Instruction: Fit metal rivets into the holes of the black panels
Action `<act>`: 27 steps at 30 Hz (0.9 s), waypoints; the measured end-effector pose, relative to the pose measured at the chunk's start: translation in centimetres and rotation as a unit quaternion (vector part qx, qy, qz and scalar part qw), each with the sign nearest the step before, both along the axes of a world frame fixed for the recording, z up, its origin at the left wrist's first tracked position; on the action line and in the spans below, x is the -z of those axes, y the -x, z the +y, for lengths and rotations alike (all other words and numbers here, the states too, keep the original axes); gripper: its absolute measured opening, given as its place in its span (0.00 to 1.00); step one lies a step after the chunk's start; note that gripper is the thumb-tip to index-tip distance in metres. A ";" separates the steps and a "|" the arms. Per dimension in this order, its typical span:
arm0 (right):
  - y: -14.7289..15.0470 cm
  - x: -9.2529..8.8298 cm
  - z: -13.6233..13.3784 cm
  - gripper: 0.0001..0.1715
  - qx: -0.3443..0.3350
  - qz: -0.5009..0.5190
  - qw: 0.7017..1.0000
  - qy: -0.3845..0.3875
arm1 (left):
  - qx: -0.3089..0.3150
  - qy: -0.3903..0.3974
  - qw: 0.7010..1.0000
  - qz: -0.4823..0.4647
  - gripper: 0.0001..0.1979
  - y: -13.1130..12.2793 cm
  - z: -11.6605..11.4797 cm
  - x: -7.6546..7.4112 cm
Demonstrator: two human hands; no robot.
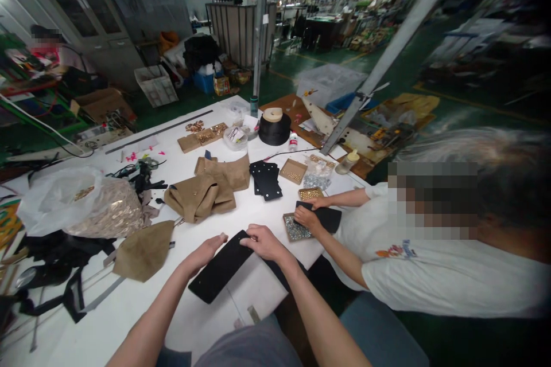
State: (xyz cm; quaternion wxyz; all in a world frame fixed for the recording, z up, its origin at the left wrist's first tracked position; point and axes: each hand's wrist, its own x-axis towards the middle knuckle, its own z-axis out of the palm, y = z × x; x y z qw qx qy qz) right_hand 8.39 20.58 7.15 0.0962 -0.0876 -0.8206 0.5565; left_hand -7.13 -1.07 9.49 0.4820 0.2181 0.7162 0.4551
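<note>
At lower centre of the frame, on the white desk [142, 301], the black panel [217, 272] lies flat. The right hand [264, 242] grasps its upper end; the left hand [206, 252] rests released against its edge. Judgement: keep the panel flat.

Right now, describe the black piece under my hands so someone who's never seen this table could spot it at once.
Start at the long white table and come to its near edge. There a long, flat black panel lies slanted, with the left hand and right hand at its far end. It is far longer than the small black pieces stacked mid-table.
</note>
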 end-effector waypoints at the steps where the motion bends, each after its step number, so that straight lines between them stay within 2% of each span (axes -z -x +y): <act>1: -0.4 0.5 0.1 0.21 0.002 -0.008 1.000 0.003 | 0.028 0.010 0.999 -0.026 0.32 0.5 -0.2 -0.4; 3: -1.1 1.6 -0.1 0.22 -0.001 -0.024 1.000 0.012 | 0.078 0.031 0.995 -0.058 0.32 1.2 -0.4 -0.9; 6: -1.8 2.8 -0.8 0.24 0.004 -0.034 0.999 0.038 | 0.118 0.024 0.993 0.005 0.28 1.1 0.0 -0.2; 9: -1.9 3.9 -1.6 0.25 0.025 -0.039 0.996 0.075 | 0.096 -0.004 0.994 0.053 0.23 -0.5 0.4 1.9; 12: -1.9 5.3 -2.1 0.21 0.071 -0.054 0.986 0.138 | 0.047 0.000 0.998 0.045 0.24 -2.5 0.3 4.0; 14: -2.2 6.4 -2.1 0.21 0.123 -0.065 0.963 0.231 | 0.028 0.002 0.999 0.028 0.24 -3.4 -0.1 4.9; 17: -3.1 8.2 -1.7 0.29 0.209 -0.064 0.902 0.372 | 0.002 -0.005 1.000 -0.007 0.24 -3.8 -0.9 5.6; 20: -4.2 9.3 -1.3 0.29 0.252 -0.071 0.863 0.433 | -0.041 -0.017 0.996 -0.082 0.26 -3.5 -1.5 5.8; 23: -4.7 9.3 -1.6 0.31 0.250 -0.106 0.860 0.431 | -0.073 -0.014 0.990 -0.123 0.25 -3.1 -1.7 5.9; 27: -4.6 8.3 -2.3 0.28 0.241 -0.105 0.902 0.342 | -0.074 0.005 0.990 -0.117 0.22 -3.2 -1.8 6.4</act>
